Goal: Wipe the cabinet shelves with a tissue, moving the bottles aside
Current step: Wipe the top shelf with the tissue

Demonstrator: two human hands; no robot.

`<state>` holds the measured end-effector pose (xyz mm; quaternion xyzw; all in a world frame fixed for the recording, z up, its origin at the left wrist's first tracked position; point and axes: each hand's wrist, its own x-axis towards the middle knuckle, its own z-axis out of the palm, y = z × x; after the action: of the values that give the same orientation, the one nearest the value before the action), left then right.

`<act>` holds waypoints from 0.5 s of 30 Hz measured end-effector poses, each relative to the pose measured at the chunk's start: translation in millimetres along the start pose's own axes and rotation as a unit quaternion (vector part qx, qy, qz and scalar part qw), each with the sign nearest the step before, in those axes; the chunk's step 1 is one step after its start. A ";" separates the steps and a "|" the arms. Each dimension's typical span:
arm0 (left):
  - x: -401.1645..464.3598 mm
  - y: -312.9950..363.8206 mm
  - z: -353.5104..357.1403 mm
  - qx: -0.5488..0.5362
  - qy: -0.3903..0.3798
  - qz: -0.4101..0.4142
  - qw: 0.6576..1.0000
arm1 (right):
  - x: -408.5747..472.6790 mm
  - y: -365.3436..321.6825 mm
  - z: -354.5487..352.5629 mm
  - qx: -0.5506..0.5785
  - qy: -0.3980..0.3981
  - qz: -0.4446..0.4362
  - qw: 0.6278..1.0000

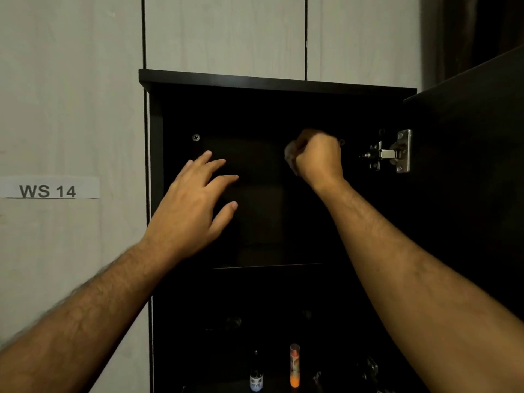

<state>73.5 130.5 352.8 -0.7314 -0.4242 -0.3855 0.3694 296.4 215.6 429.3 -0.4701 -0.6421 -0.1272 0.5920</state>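
Note:
A dark cabinet (278, 83) stands open in front of me, its inside very dim. My right hand (319, 156) is curled into a fist high in the top compartment and grips a crumpled white tissue (289, 154) that shows at its left side. My left hand (195, 205) reaches into the same compartment at the left, fingers spread and straight, holding nothing. The shelf edge (266, 266) below both hands is faintly lit. On a lower shelf stand a small dark bottle (256, 374) with a white label and a clear tube with orange contents (295, 365).
The open cabinet door (467, 137) hangs at the right on a metal hinge (392, 153). A screw (196, 137) sits in the back panel. A pale panelled wall with a paper label reading WS 14 (49, 190) lies to the left. More dim objects sit low in the cabinet.

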 end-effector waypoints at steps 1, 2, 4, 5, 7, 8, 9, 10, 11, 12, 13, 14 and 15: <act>2.4 -1.2 -3.2 0.010 0.005 0.005 1.000 | 7.1 -1.6 1.5 0.024 0.020 -0.013 0.999; 4.9 -2.8 -6.5 0.018 0.011 0.010 1.000 | 12.2 -3.0 4.6 0.033 0.033 -0.028 0.999; 8.7 -5.9 -12.7 0.034 0.022 0.022 0.999 | 15.9 -6.2 12.9 0.020 0.034 -0.057 0.998; 9.5 -7.6 -15.6 0.045 0.024 0.027 0.998 | 12.4 -8.8 16.5 0.013 0.024 -0.073 0.997; 8.8 -12.2 -19.7 0.065 0.023 0.034 0.997 | -2.7 -10.6 24.1 -0.011 -0.010 -0.119 0.993; 6.8 -14.8 -20.7 0.072 0.022 0.038 0.996 | -14.3 -8.8 28.0 -0.038 -0.025 -0.148 0.988; 4.5 -17.7 -21.5 0.076 0.023 0.041 0.996 | -27.1 -6.1 31.8 -0.065 -0.041 -0.171 0.982; 2.4 -20.8 -22.2 0.078 0.025 0.042 0.996 | -41.2 -3.4 34.4 -0.081 -0.063 -0.187 0.977; 0.9 -23.3 -22.4 0.078 0.030 0.042 0.996 | -54.2 -0.1 35.5 -0.094 -0.093 -0.194 0.972; -0.7 -25.7 -22.5 0.078 0.036 0.043 0.995 | -66.2 3.9 35.4 -0.110 -0.133 -0.195 0.965; -2.0 -27.4 -22.4 0.077 0.041 0.045 0.995 | -76.1 8.4 34.9 -0.124 -0.178 -0.187 0.958; -2.6 -29.4 -22.2 0.076 0.047 0.046 0.995 | -83.0 12.5 33.1 -0.134 -0.221 -0.170 0.951; -3.0 -30.8 -21.8 0.074 0.052 0.047 0.995 | -87.7 17.2 31.7 -0.139 -0.254 -0.151 0.945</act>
<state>39.1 121.9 366.1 -0.7007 -0.3966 -0.3725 0.4615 276.6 207.7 336.9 -0.4618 -0.8107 -0.1795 0.3120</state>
